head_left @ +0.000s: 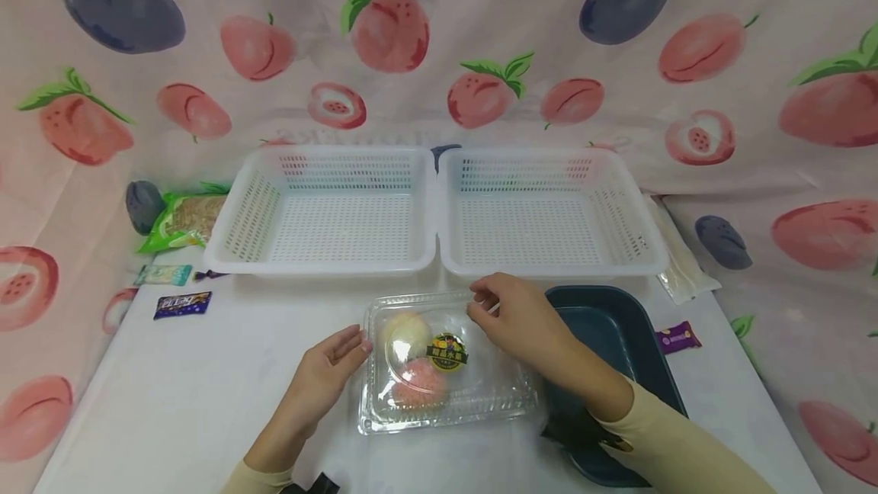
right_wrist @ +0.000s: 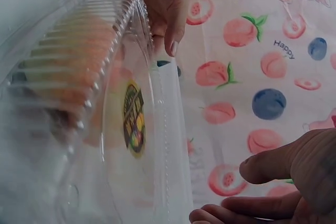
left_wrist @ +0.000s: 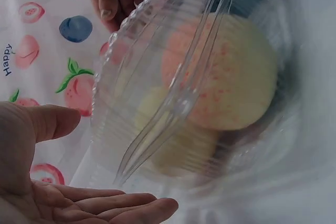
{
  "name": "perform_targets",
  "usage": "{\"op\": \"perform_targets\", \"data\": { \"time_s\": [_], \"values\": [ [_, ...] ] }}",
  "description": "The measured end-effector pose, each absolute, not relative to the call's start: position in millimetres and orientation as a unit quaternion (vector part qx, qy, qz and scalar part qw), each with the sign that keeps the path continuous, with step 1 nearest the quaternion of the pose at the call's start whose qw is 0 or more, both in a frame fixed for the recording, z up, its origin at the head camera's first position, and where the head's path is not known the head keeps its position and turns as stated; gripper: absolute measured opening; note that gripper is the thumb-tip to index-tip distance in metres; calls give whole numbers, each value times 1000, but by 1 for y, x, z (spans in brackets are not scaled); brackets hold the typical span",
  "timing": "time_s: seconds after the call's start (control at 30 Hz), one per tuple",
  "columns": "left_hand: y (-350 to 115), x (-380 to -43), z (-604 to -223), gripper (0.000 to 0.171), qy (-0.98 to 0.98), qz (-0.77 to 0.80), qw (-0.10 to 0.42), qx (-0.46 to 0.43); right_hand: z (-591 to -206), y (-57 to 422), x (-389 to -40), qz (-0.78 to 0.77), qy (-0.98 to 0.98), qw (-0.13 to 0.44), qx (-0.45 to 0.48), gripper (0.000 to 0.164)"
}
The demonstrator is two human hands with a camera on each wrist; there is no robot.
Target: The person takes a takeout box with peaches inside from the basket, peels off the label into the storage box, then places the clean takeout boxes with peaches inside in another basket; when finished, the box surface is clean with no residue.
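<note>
A clear plastic clamshell box lies on the table with its lid over it and a round black-and-yellow label on top. Through the lid show a pale cream ball-shaped item and a pink one; the latter fades to yellow in the left wrist view. My left hand is beside the box's left edge, fingertips right at the rim, thumb and fingers spread. Over the far right part of the lid hovers my right hand, fingers loosely bent, nothing between thumb and fingers.
Two white perforated baskets stand side by side behind the box. A dark blue tray sits under my right forearm. Small wrapped snacks and a green bag lie left; a purple packet and a whitish packet lie right.
</note>
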State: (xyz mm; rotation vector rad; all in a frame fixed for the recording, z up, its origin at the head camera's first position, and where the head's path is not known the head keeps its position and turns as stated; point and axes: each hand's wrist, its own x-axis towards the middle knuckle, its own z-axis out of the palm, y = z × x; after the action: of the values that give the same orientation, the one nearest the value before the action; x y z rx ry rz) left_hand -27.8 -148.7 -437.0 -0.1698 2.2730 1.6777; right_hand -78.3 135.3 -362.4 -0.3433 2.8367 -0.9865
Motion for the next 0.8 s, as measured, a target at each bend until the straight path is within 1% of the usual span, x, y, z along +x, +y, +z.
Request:
{"op": "perform_targets", "data": {
  "time_s": [0.23, 0.37, 0.47, 0.57, 0.8],
  "values": [
    [-143, -20, -443, 68, 751, 634, 170, -65, -375, 119, -81, -271, 944, 93, -165, 5],
    [-141, -18, -443, 69, 751, 635, 167, -68, -381, 111, -80, -237, 947, 108, -186, 3],
    [-140, -17, -443, 68, 752, 635, 163, -70, -387, 105, -81, -217, 950, 107, -198, 7],
    [-140, -17, -443, 66, 750, 638, 162, -73, -391, 101, -81, -202, 952, 101, -206, 15],
    [-139, -17, -444, 63, 744, 643, 162, -80, -395, 96, -82, -195, 955, 97, -202, 26]
  ]
}}
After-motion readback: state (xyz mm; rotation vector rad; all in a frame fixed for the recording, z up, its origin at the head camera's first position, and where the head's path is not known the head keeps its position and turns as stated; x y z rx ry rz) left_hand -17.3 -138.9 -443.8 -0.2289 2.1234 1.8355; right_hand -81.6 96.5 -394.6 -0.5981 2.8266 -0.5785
